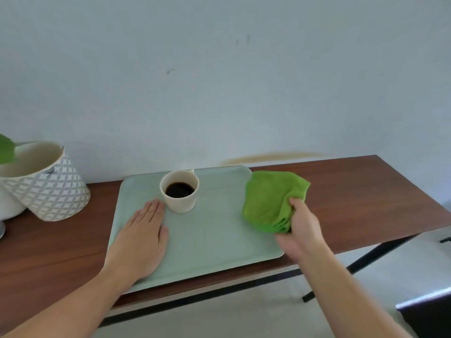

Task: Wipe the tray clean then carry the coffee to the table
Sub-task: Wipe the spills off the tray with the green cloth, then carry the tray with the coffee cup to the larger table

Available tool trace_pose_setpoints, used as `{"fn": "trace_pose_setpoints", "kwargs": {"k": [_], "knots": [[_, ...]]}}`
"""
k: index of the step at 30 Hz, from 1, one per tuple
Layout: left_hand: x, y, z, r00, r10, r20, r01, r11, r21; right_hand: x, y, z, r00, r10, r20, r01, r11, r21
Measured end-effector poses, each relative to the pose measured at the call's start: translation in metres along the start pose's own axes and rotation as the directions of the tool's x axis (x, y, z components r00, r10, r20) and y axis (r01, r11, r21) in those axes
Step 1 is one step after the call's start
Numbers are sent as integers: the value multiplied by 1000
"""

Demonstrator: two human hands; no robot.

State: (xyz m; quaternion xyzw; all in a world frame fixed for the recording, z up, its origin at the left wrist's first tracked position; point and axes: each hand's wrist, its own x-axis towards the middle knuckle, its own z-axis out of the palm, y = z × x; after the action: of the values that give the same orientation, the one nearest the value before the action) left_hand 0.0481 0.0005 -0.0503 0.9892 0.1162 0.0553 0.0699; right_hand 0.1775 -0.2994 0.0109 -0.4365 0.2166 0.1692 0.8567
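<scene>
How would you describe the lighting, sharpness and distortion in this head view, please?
Head view: soft even light, faint shadows; the table edge bows from wide-angle distortion; the cup and green cloth are fairly sharp; the forearms blur slightly near the bottom.

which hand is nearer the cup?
Left. Left hand lies flat on the tray, fingertips just beside the cup. Right hand grips the cloth at the tray's right edge.

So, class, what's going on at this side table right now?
A person is wiping a pale green tray on a wooden table. The left hand lies flat on the tray, beside a cup of black coffee. The right hand grips a folded green cloth at the tray's right edge. The cup stands on the tray.
</scene>
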Motion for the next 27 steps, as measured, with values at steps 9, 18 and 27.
{"fn": "trace_pose_setpoints", "kwargs": {"k": [9, 18, 27], "knots": [[0, 1, -4, 1000, -13, 21, 15, 997, -75, 39, -9, -9, 999, -41, -36, 48, 972, 229], [-42, -26, -24, 859, -510, -37, 490, 841, -229, -16, 47, -16, 938, -345, 39, 109, 185, -977], [-46, -49, -32, 825, -565, -8, 531, 781, -329, -34, 57, 1, 913, -407, 28, 78, 105, -991]]}}
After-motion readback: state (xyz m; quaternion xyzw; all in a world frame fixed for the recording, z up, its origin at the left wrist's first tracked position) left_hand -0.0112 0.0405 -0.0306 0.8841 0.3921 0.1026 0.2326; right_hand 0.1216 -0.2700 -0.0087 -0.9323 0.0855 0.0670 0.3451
